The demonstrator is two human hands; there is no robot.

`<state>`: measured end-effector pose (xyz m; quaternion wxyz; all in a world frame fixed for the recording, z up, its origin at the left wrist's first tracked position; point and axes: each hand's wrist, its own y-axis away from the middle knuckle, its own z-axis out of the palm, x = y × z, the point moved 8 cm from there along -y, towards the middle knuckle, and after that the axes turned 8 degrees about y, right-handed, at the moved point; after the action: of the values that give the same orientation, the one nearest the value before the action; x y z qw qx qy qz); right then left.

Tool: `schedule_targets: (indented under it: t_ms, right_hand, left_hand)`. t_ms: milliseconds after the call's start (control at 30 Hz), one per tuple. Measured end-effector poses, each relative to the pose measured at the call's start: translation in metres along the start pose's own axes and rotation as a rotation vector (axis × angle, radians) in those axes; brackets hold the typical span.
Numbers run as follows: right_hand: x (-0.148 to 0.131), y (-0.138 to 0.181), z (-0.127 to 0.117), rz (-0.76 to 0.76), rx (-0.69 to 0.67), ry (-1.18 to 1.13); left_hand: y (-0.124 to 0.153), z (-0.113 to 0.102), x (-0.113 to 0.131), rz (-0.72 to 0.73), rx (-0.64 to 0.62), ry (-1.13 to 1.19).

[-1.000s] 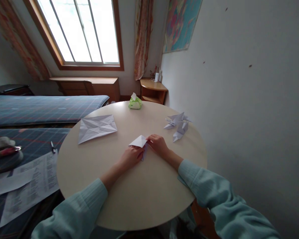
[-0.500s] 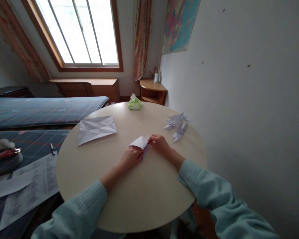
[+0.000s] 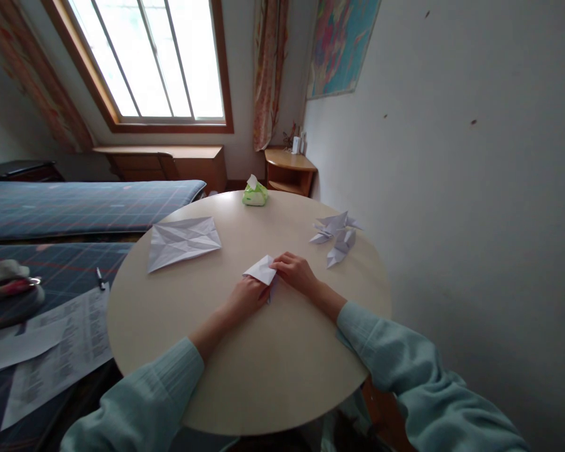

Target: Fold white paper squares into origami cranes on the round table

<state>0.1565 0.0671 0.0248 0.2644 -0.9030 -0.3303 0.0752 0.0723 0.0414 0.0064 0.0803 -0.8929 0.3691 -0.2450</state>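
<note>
Folded paper (image 3: 260,270) well inside table edge (image 3: 245,429)

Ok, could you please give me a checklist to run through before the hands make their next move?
1. Left hand on the folded white paper: ok, at its near side.
2. Right hand on the same paper: ok, fingertips at its right side.
3. Fold edges aligned: cannot tell, too small and partly covered.
4. Creased white sheet apart from both hands: ok, lying toward the left of the round table.
5. Folded paper shapes apart from the right hand: ok, beyond it to the right.
6. Green tissue pack apart from both hands: ok, near the far edge.
</note>
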Motion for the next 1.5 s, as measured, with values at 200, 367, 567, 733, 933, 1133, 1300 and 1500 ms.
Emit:
schedule_targets:
  t_ms: [200, 367, 567, 733, 933, 1133, 1300, 1500]
  right_hand:
    - [0.001, 0.001, -0.001, 0.021, -0.034, -0.002]
    - [0.001, 0.0, -0.009, 0.038, -0.023, -0.015]
    - [-0.004, 0.001, -0.013, 0.034, 0.023, -0.054]
    - [-0.011, 0.002, -0.019, 0.024, 0.05, -0.085]
    - [-0.001, 0.0, -0.015, 0.124, 0.036, -0.096]
    - [0.017, 0.003, 0.018, 0.174, -0.094, -0.108]
    - [0.021, 0.002, 0.023, 0.171, -0.086, -0.152]
    - [0.013, 0.001, 0.025, 0.115, -0.099, -0.194]
  left_hand:
    - [0.001, 0.0, 0.001, 0.015, -0.008, -0.01]
    - [0.001, -0.001, 0.002, 0.051, 0.011, 0.004]
    - [0.0, 0.0, 0.002, 0.051, 0.021, -0.001]
    - [0.0, -0.001, 0.002, 0.045, 0.021, 0.003]
    - [0.001, 0.0, 0.005, 0.068, 0.007, 0.03]
    - [0.002, -0.025, 0.006, 0.036, 0.105, 0.055]
    - [0.01, -0.056, -0.028, -0.181, 0.367, -0.001]
    - [0.002, -0.026, -0.064, -0.467, 0.182, 0.07]
